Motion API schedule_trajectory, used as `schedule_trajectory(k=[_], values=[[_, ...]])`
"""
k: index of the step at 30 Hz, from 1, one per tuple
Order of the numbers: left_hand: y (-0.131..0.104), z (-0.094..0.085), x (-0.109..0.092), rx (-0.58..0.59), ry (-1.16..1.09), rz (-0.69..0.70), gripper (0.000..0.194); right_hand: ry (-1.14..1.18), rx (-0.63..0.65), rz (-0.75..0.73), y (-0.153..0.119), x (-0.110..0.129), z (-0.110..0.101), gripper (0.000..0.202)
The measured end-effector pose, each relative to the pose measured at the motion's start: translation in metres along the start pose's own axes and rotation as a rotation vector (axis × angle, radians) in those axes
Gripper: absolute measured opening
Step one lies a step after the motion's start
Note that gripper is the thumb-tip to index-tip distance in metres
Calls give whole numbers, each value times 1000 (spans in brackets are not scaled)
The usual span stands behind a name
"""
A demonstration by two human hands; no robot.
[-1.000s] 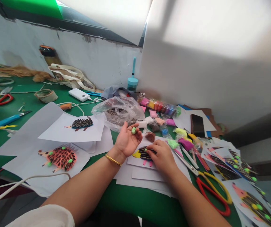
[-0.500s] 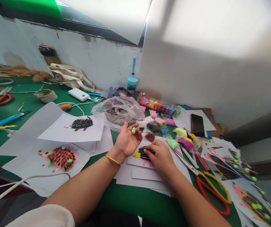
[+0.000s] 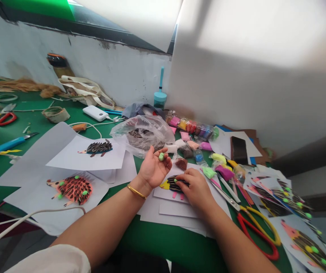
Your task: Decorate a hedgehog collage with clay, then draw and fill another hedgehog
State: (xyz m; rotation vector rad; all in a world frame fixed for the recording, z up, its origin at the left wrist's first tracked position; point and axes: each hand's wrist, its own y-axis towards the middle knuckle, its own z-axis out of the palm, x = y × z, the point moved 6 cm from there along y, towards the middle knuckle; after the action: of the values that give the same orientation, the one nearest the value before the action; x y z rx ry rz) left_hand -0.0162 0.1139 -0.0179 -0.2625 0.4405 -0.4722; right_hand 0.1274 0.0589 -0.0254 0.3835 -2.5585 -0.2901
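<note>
My left hand (image 3: pixel 150 170) is turned palm up with curled fingers, holding light green clay balls (image 3: pixel 161 156) near the fingertips. Just right of it, my right hand (image 3: pixel 197 190) pinches a small green clay ball (image 3: pixel 175 181) between thumb and forefinger. That ball is at the back of a hedgehog picture (image 3: pixel 165 185) with a yellow face, pink feet and striped sunflower seeds. The right fingers cover part of the picture. It lies on a stack of white paper sheets (image 3: pixel 180 209). A lump of green clay (image 3: pixel 208 172) rests beyond my right hand.
Red-and-yellow-handled scissors (image 3: pixel 261 229) lie to the right, by more hedgehog pictures (image 3: pixel 301 242). An orange seed hedgehog (image 3: pixel 76 189) is at left. Behind my hands are a plastic bag of seeds (image 3: pixel 142 134), clay packets (image 3: pixel 185 136) and a phone (image 3: pixel 239 149). A cable (image 3: pixel 32 215) crosses the left side.
Both hands stay in nearly the same place. The right fingers still pinch the green clay ball at the hedgehog's back; the view has shifted very slightly.
</note>
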Motion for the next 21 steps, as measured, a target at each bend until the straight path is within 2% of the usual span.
schedule_trajectory(k=[12,17,21], values=[[-1,1,4,10,9,-17,46,0,-22,-13,2,4,3,9],[-4,6,8,68,29,-38,31,4,-18,-14,0,4,-2,10],[-6,8,12,89,91,-25,24,40,-89,-42,-1,5,-15,14]])
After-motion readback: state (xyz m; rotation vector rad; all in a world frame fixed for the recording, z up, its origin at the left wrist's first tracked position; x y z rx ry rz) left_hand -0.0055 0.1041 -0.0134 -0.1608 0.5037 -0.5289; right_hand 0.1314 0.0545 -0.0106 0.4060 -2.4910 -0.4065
